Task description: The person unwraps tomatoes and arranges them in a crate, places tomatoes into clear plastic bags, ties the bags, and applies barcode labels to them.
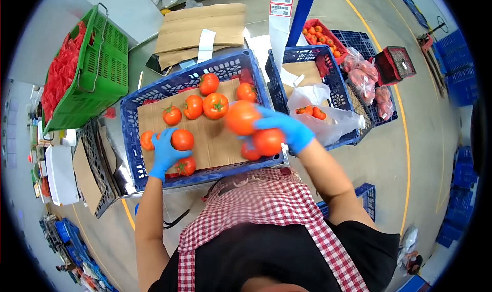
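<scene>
A blue crate (pixel 130 138) lined with cardboard (pixel 212 143) holds several red tomatoes (pixel 215 106). My left hand (pixel 165 154), in a blue glove, is closed round a tomato (pixel 182 139) at the crate's left front; another tomato (pixel 185 166) lies just below it. My right hand (pixel 284 128), also gloved in blue, grips two tomatoes over the crate's right side, an upper one (pixel 242 117) and a lower one (pixel 268 142). To the right, a clear plastic bag (pixel 335 128) with a few tomatoes (pixel 312 111) lies in a second blue crate (pixel 277 87).
A green crate (pixel 97 82) with red bags stands at the left. Flat cardboard (pixel 215 28) lies behind the blue crate. A blue post (pixel 301 17) rises behind the second crate. Bagged produce (pixel 364 82) and a red crate of tomatoes (pixel 335 41) are farther right.
</scene>
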`<state>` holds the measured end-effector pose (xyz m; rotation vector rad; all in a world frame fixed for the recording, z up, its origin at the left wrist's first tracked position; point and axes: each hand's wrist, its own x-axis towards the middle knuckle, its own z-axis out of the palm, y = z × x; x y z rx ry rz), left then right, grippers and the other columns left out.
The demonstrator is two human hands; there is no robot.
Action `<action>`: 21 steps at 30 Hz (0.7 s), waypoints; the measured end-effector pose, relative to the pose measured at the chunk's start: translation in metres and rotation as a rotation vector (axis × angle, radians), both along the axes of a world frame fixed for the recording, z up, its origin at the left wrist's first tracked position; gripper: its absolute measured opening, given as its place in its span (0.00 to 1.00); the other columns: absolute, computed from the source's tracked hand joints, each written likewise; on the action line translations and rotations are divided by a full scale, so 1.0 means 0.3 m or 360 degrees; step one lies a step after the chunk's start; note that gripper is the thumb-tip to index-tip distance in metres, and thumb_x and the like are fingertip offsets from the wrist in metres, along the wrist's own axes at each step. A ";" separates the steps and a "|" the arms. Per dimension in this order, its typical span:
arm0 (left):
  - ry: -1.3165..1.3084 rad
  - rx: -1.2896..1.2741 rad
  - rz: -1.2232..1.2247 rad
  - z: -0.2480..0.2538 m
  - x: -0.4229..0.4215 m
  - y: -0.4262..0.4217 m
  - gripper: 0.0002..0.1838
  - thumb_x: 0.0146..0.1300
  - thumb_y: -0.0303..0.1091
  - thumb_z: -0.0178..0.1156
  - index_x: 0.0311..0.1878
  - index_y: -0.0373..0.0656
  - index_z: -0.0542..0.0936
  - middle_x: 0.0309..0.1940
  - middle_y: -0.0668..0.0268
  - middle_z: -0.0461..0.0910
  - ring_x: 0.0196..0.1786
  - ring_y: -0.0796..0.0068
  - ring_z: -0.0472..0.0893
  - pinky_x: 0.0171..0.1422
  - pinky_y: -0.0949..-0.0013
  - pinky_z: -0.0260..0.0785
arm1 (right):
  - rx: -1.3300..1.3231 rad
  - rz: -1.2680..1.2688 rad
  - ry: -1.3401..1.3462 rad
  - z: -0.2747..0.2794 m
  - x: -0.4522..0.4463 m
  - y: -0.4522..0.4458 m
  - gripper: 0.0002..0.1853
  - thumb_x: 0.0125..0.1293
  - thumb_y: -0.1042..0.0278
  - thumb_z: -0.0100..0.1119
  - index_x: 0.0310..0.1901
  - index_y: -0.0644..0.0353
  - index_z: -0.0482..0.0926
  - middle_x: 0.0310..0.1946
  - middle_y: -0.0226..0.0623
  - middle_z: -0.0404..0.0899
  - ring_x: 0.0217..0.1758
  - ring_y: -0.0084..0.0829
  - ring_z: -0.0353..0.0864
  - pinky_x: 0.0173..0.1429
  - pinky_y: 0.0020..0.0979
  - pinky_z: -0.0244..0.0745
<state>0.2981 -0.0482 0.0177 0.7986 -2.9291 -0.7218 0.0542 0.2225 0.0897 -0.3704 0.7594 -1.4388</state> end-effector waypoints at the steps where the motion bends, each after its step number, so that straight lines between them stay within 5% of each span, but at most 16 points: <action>1: 0.0093 0.0222 0.0056 0.000 0.004 -0.017 0.42 0.32 0.45 0.75 0.56 0.44 0.72 0.52 0.59 0.73 0.55 0.59 0.72 0.62 0.56 0.61 | 0.0067 -0.0170 -0.0259 0.039 -0.023 0.110 0.41 0.56 0.62 0.62 0.68 0.60 0.53 0.59 0.46 0.67 0.55 0.40 0.75 0.54 0.38 0.75; 2: 0.0186 0.0427 0.0132 0.016 0.023 -0.040 0.41 0.34 0.42 0.75 0.56 0.44 0.71 0.52 0.60 0.73 0.55 0.61 0.73 0.62 0.58 0.64 | 0.0037 -0.0357 -0.0423 0.057 -0.041 0.191 0.39 0.55 0.62 0.61 0.67 0.60 0.56 0.58 0.45 0.68 0.54 0.41 0.76 0.53 0.40 0.77; 3: 0.0283 0.0655 0.0204 0.041 0.034 -0.045 0.41 0.35 0.39 0.75 0.57 0.44 0.70 0.53 0.61 0.73 0.55 0.62 0.73 0.61 0.60 0.65 | 0.0261 -0.0709 -0.0559 -0.117 -0.097 0.308 0.35 0.55 0.59 0.59 0.63 0.63 0.61 0.53 0.54 0.72 0.49 0.46 0.78 0.52 0.44 0.77; 4: 0.0396 0.0874 0.0281 0.065 0.029 -0.036 0.41 0.36 0.37 0.74 0.58 0.44 0.70 0.54 0.61 0.73 0.55 0.64 0.74 0.61 0.62 0.66 | 0.0259 -0.0621 -0.0494 -0.096 -0.149 0.383 0.34 0.55 0.57 0.60 0.62 0.63 0.63 0.50 0.55 0.74 0.45 0.47 0.80 0.49 0.45 0.78; 6: 0.0516 0.1234 0.0370 0.083 0.052 -0.045 0.43 0.41 0.35 0.73 0.63 0.44 0.64 0.59 0.63 0.69 0.60 0.64 0.71 0.63 0.59 0.66 | 0.0487 -0.0652 -0.0443 -0.242 -0.290 0.539 0.33 0.57 0.51 0.60 0.58 0.64 0.66 0.40 0.56 0.78 0.32 0.46 0.82 0.30 0.44 0.81; 8: 0.0799 0.1886 0.0472 0.075 0.087 -0.031 0.46 0.40 0.38 0.73 0.65 0.45 0.62 0.60 0.63 0.68 0.62 0.62 0.69 0.64 0.56 0.65 | 0.0916 -0.0839 0.0049 -0.221 -0.317 0.586 0.30 0.57 0.51 0.61 0.54 0.65 0.69 0.31 0.49 0.80 0.24 0.41 0.81 0.20 0.39 0.79; 12: 0.1312 0.2413 0.0101 0.110 0.017 0.064 0.52 0.39 0.56 0.72 0.66 0.46 0.59 0.64 0.59 0.63 0.66 0.59 0.65 0.68 0.47 0.57 | 0.1326 -0.0630 -0.0011 -0.355 -0.377 0.659 0.30 0.55 0.48 0.63 0.53 0.61 0.70 0.30 0.48 0.80 0.23 0.41 0.81 0.20 0.39 0.79; 15: 0.1454 0.2491 0.0038 0.103 -0.046 0.136 0.50 0.39 0.68 0.64 0.63 0.48 0.63 0.65 0.53 0.60 0.67 0.50 0.60 0.69 0.39 0.51 | 0.1266 -0.0599 -0.0092 -0.387 -0.389 0.650 0.31 0.55 0.46 0.62 0.52 0.62 0.70 0.28 0.50 0.80 0.23 0.42 0.81 0.21 0.39 0.79; 16: 0.1474 0.2584 -0.0018 0.146 -0.096 0.190 0.42 0.46 0.64 0.62 0.62 0.51 0.66 0.66 0.53 0.59 0.68 0.45 0.58 0.68 0.36 0.51 | 0.1181 -0.0589 -0.0191 -0.406 -0.401 0.645 0.31 0.56 0.46 0.61 0.53 0.62 0.69 0.29 0.51 0.80 0.24 0.43 0.82 0.21 0.40 0.79; 18: 0.1531 0.2865 0.0018 0.202 -0.200 0.299 0.43 0.43 0.65 0.62 0.61 0.54 0.67 0.67 0.50 0.58 0.68 0.40 0.56 0.66 0.32 0.51 | 0.0988 -0.0595 -0.0501 -0.405 -0.417 0.663 0.31 0.58 0.46 0.59 0.55 0.63 0.67 0.31 0.53 0.80 0.25 0.44 0.82 0.22 0.41 0.80; 19: 0.1558 0.3042 0.0125 0.217 -0.239 0.360 0.51 0.34 0.70 0.64 0.62 0.53 0.66 0.67 0.49 0.56 0.68 0.40 0.55 0.66 0.32 0.51 | 0.0859 -0.0609 -0.0704 -0.377 -0.414 0.651 0.32 0.59 0.47 0.58 0.56 0.64 0.66 0.33 0.54 0.80 0.26 0.44 0.82 0.23 0.42 0.80; 21: 0.1528 0.3434 0.0083 0.234 -0.331 0.467 0.58 0.26 0.74 0.67 0.63 0.53 0.65 0.67 0.47 0.54 0.68 0.39 0.54 0.65 0.29 0.51 | 0.0696 -0.0685 -0.0523 -0.277 -0.399 0.619 0.33 0.61 0.48 0.56 0.59 0.64 0.62 0.38 0.57 0.79 0.27 0.44 0.83 0.23 0.42 0.81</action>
